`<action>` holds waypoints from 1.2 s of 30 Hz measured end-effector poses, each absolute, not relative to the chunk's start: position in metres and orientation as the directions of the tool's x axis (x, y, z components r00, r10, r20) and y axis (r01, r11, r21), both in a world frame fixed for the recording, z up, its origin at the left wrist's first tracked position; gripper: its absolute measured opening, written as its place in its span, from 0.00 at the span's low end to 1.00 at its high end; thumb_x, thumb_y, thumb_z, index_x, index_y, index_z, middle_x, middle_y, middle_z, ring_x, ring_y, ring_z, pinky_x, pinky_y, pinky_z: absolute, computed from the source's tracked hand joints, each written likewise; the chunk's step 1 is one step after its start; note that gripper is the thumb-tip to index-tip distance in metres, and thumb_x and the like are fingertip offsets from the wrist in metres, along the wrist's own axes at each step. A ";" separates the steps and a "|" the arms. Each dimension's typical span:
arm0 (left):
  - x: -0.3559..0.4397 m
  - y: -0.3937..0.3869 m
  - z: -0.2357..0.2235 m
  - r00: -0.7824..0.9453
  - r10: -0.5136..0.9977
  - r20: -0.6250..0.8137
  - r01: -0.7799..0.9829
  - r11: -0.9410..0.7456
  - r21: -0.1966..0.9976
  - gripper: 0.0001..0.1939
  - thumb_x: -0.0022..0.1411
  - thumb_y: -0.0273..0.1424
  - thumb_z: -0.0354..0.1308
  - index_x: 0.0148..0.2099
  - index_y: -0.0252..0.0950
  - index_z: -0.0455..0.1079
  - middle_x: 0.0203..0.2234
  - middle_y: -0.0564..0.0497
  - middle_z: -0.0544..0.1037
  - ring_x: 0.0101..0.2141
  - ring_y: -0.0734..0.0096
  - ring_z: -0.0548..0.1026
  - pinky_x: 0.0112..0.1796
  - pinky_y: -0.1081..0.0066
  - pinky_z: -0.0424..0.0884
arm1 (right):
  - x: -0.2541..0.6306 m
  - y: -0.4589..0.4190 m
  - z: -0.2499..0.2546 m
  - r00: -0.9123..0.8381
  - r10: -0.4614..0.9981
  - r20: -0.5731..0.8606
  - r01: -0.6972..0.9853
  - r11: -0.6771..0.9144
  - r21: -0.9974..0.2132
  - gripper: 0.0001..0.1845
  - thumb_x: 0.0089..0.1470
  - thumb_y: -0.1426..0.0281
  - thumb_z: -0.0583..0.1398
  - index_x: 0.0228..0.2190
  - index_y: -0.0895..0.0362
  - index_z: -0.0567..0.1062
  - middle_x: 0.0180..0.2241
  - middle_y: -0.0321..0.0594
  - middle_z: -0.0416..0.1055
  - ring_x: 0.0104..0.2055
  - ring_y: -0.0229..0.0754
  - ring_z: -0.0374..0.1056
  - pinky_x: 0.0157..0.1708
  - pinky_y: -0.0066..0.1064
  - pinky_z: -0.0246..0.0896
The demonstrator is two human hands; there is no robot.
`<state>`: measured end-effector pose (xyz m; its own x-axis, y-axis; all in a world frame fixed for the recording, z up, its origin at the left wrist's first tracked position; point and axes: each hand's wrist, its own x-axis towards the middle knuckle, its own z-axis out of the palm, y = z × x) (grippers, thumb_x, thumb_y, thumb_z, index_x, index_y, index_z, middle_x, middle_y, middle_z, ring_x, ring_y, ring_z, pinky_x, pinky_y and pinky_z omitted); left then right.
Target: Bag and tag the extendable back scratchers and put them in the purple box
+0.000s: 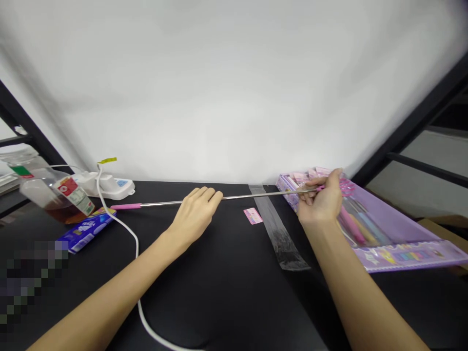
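Note:
A telescopic back scratcher point(248, 196), with a thin metal rod, lies crosswise in front of me. At its left end is a pink handle point(126, 206), near a blue box; at its right end is a pink, looped head point(346, 187). My left hand point(199, 209) is closed over the middle of the rod, palm down, its fingertips hidden. My right hand point(321, 200) pinches the rod just below the head, palm turned up. Behind that hand, an open purple display box point(398, 217) holds several colourful sticks. A small pink card point(253, 216) lies on the black table point(226, 292) between my hands.
A clear plastic sleeve point(280, 239) lies right of the card. On the left are a jar of brown liquid point(54, 192), a blue box point(87, 229) and a white power strip point(119, 187). A white cable point(137, 248) crosses the table. A white wall point(226, 97) stands behind.

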<state>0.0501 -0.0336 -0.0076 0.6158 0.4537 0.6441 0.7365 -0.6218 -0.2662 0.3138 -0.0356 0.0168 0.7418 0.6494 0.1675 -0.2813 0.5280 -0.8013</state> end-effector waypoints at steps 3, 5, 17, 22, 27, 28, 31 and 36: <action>0.051 -0.031 -0.010 0.605 0.460 0.650 0.746 -0.614 -0.259 0.11 0.68 0.19 0.49 0.36 0.37 0.67 0.28 0.50 0.72 0.29 0.66 0.69 0.31 0.66 0.64 | 0.325 -0.035 0.017 0.762 0.629 0.151 -0.282 0.534 -0.797 0.32 0.62 0.49 0.54 0.14 0.55 0.58 0.09 0.26 0.47 0.10 0.28 0.41 0.10 0.24 0.38; 0.051 -0.029 -0.011 0.590 0.461 0.663 0.752 -0.612 -0.244 0.12 0.69 0.19 0.49 0.35 0.37 0.68 0.28 0.50 0.72 0.29 0.65 0.69 0.31 0.65 0.64 | 0.323 -0.035 0.017 0.772 0.626 0.113 -0.314 0.529 -0.788 0.32 0.65 0.53 0.52 0.14 0.55 0.59 0.09 0.26 0.48 0.10 0.28 0.40 0.11 0.24 0.39; 0.061 -0.032 -0.016 0.597 0.318 0.737 0.620 -0.766 -0.171 0.08 0.71 0.26 0.52 0.49 0.32 0.70 0.39 0.47 0.81 0.39 0.66 0.78 0.41 0.67 0.70 | 0.237 -0.046 -0.006 0.364 0.920 0.145 -0.381 0.289 -0.878 0.37 0.53 0.37 0.54 0.16 0.57 0.72 0.12 0.33 0.59 0.12 0.29 0.50 0.11 0.25 0.39; 0.035 -0.018 -0.014 0.569 0.436 0.698 0.728 -0.662 -0.180 0.08 0.71 0.29 0.54 0.50 0.34 0.71 0.38 0.48 0.82 0.39 0.62 0.79 0.40 0.63 0.68 | 0.275 -0.042 0.006 0.576 0.803 0.153 -0.384 0.431 -0.817 0.35 0.56 0.41 0.56 0.13 0.56 0.65 0.10 0.31 0.56 0.10 0.28 0.48 0.11 0.24 0.37; 0.012 -0.003 -0.014 0.559 0.420 0.714 0.740 -0.642 -0.201 0.08 0.72 0.30 0.52 0.42 0.33 0.72 0.33 0.47 0.81 0.33 0.63 0.77 0.37 0.64 0.67 | 0.301 -0.033 0.005 0.589 0.789 0.176 -0.415 0.482 -0.772 0.35 0.62 0.45 0.51 0.13 0.56 0.64 0.08 0.28 0.50 0.08 0.28 0.43 0.11 0.24 0.43; 0.013 -0.004 -0.013 0.567 0.401 0.720 0.727 -0.654 -0.209 0.09 0.72 0.29 0.52 0.42 0.33 0.72 0.33 0.47 0.81 0.33 0.63 0.77 0.37 0.64 0.67 | 0.297 -0.033 0.002 0.572 0.803 0.166 -0.429 0.465 -0.774 0.35 0.62 0.45 0.51 0.14 0.56 0.65 0.08 0.29 0.52 0.08 0.28 0.44 0.12 0.24 0.44; 0.023 -0.015 -0.006 0.590 0.341 0.732 0.685 -0.691 -0.230 0.10 0.73 0.29 0.50 0.41 0.33 0.72 0.31 0.48 0.80 0.32 0.65 0.75 0.37 0.65 0.67 | 0.270 -0.038 -0.006 0.442 0.888 0.124 -0.471 0.348 -0.811 0.36 0.60 0.43 0.52 0.14 0.57 0.68 0.10 0.33 0.58 0.10 0.30 0.50 0.12 0.25 0.45; 0.041 -0.034 -0.002 0.605 0.303 0.736 0.656 -0.714 -0.246 0.10 0.73 0.30 0.51 0.39 0.34 0.71 0.29 0.50 0.79 0.30 0.68 0.74 0.37 0.66 0.66 | 0.241 -0.047 -0.012 0.190 0.976 0.107 -0.468 0.186 -0.864 0.36 0.56 0.40 0.54 0.16 0.57 0.72 0.10 0.35 0.61 0.10 0.32 0.52 0.13 0.26 0.48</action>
<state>0.0405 -0.0335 -0.0021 0.6054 0.3027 0.7361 0.6556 -0.7141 -0.2456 0.2411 -0.0474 -0.0116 0.1902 0.9759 0.1067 -0.4678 0.1857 -0.8641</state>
